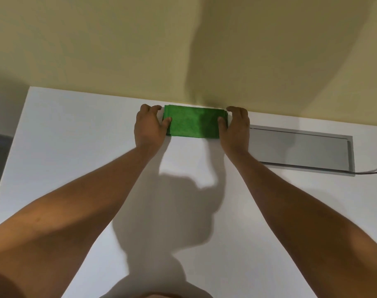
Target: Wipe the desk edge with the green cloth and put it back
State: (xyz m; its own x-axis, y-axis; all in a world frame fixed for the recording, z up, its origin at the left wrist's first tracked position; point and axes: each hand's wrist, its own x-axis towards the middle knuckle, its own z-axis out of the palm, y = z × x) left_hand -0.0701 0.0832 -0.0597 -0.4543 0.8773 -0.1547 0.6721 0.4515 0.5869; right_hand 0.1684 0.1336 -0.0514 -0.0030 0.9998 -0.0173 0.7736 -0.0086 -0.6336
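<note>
A folded green cloth [193,121] lies flat on the white desk [97,168], close to the far edge where the desk meets the wall. My left hand [150,125] holds the cloth's left end, thumb resting on top and fingers curled past its far corner. My right hand [234,127] holds the right end the same way, thumb on the cloth. Both arms stretch forward across the desk.
A grey rectangular cable hatch [301,150] is set into the desk just right of my right hand, with a thin cable [372,171] running off to the right. A yellowish wall [140,50] rises behind the desk. The desk's left edge [15,134] drops off beside a dark floor.
</note>
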